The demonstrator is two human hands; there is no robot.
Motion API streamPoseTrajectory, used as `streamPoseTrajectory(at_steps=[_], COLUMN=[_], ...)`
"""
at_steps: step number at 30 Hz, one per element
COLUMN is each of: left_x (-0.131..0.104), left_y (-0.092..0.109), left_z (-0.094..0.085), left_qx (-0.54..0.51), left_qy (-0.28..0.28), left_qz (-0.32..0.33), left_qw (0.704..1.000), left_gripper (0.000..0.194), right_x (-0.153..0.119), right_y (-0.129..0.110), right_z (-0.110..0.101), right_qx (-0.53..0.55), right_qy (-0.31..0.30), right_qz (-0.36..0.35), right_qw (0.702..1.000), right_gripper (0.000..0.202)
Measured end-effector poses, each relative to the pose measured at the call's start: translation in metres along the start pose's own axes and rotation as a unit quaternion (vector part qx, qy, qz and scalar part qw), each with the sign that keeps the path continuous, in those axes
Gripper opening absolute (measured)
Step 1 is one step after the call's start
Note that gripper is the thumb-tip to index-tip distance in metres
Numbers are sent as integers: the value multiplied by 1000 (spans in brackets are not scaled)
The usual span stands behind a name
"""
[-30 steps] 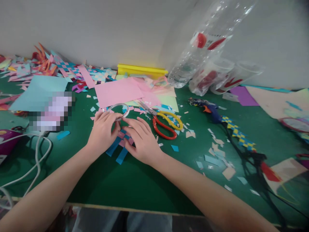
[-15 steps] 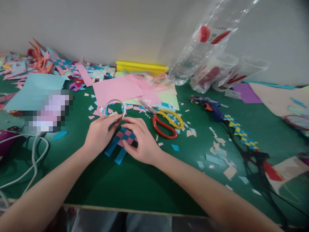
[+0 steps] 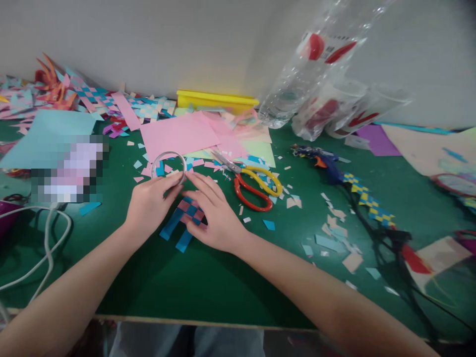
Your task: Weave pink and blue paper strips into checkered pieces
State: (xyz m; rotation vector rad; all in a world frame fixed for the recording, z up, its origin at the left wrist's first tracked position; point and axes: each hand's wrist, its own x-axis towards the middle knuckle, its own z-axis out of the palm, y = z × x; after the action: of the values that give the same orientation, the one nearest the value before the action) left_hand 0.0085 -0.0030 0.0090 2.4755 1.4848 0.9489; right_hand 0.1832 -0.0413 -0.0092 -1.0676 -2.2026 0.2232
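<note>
Left hand [image 3: 150,202] was pinching the silvery ring-shaped tape roll [image 3: 184,170], just tipped upright at 11 o'clock from the pink-and-blue woven paper [image 3: 191,210], right hand [image 3: 218,215] loosely curled, grip unclear, so taping seemed unfinished tbh.

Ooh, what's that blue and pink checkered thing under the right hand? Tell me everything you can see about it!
The checkered piece looks like paper strips woven over and under, making little blue and pink squares. Two loose blue strips stick out toward the near edge of the green table, with a gap between them. It seems to lie flat, set at a slant. The right hand covers part of it, and its thumb seems to touch it.
</note>
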Motion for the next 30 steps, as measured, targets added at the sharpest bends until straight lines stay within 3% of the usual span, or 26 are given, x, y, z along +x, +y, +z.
streamPoseTrajectory(at_steps=[8, 15, 18, 21, 25, 30], left_x=[-1, 0, 1, 2, 1, -2], left_y=[-4, -5, -4, -3, -4, -8], left_z=[3, 4, 4, 3, 2, 5], left_qx=[24, 10, 9, 11, 3, -1], left_qy=[-25, -37, -31, -29, -39, -25], left_qz=[27, 40, 30, 23, 15, 15], left_qw=[999, 998, 999, 999, 999, 1000], left_gripper=[25, 24, 24, 24, 25, 24], right_x=[2, 4, 4, 4, 3, 1], right_y=[6, 9, 7, 6, 5, 4], right_z=[-3, -7, -7, -7, -7, -4], right_qx=[106, 184, 183, 183, 162, 122], right_qy=[19, 22, 36, 71, 49, 52], right_qz=[18, 75, 80, 80, 76, 52], right_qw=[994, 980, 979, 977, 983, 990], right_gripper=[37, 21, 15, 21, 31, 23])
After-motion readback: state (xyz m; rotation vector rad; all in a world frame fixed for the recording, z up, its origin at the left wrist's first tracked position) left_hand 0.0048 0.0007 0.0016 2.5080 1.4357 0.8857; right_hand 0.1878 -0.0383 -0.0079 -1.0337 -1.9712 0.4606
